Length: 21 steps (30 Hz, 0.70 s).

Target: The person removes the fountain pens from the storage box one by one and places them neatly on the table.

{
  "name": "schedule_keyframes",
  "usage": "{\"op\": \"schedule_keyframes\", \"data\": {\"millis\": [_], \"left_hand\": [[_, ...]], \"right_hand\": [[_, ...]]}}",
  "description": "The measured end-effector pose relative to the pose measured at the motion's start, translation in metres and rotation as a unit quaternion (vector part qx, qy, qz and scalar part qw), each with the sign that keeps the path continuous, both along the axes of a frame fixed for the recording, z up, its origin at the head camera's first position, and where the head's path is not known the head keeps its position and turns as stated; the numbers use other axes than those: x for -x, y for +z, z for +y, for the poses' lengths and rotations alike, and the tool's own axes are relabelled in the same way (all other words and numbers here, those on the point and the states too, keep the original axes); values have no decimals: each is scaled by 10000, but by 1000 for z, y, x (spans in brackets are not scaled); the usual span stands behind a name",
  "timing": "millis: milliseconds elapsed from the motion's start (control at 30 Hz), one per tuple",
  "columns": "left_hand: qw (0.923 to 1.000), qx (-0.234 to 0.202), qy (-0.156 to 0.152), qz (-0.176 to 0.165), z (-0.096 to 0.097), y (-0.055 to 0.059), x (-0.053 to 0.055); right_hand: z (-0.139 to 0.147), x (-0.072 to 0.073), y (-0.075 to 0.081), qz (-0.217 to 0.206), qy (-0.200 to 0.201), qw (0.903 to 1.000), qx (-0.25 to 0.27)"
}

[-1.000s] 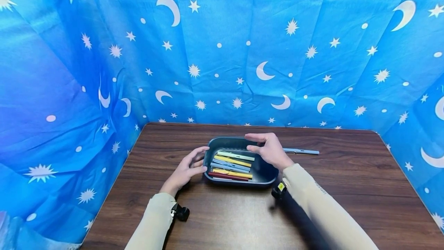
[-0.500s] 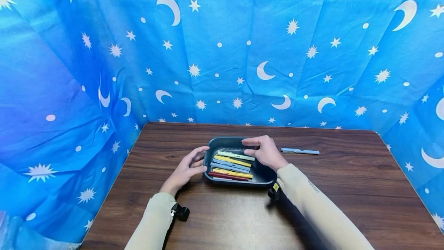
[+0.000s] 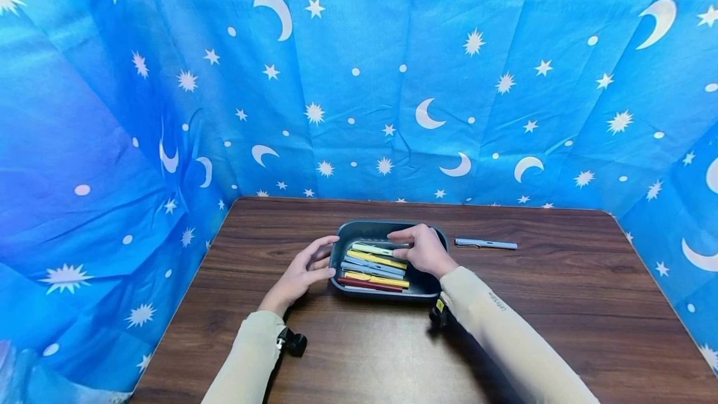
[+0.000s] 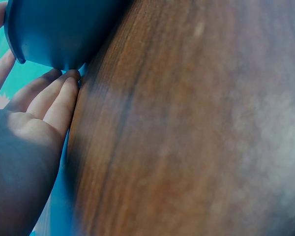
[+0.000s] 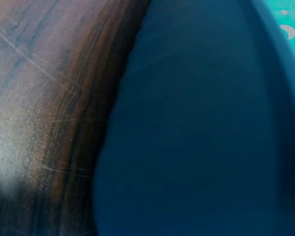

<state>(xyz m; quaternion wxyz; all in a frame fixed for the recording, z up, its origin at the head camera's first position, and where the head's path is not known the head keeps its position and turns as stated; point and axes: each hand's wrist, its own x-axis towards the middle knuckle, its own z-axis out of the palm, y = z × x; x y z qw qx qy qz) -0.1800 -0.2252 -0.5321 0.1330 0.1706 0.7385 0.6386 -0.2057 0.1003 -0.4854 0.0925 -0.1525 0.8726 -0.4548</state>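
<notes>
While the left hand (image 3: 297, 276) rests extended fingers against the left end of the tray (image 3: 423, 285), the right hand (image 3: 429, 251) reaches inside, its fingers at the right end of the pale green pen (image 3: 369, 249), nearest the tray's far wall; from where I stand, I cannot tell whether they grip. Judged best: a square pinch, clear of the adjoining yellow pen (image 3: 374, 260), tray braced. Along the tray's near wall, a dark red pen (image 3: 370, 285) mostly hides a pale item (image 3: 364, 290). The right wrist view shows no fingers.

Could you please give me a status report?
Left hand touching dark rectangular tray. Right hand at slim pale-green pen inside, grip unclear. No obstruction visible.
</notes>
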Motion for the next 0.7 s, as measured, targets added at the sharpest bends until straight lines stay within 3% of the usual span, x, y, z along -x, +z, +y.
{"op": "schedule_keyframes", "data": {"millis": [700], "left_hand": [[10000,-35,-12,51,0,0,0]], "right_hand": [[-8,2,-8,-33,-248,9962,-831]]}}
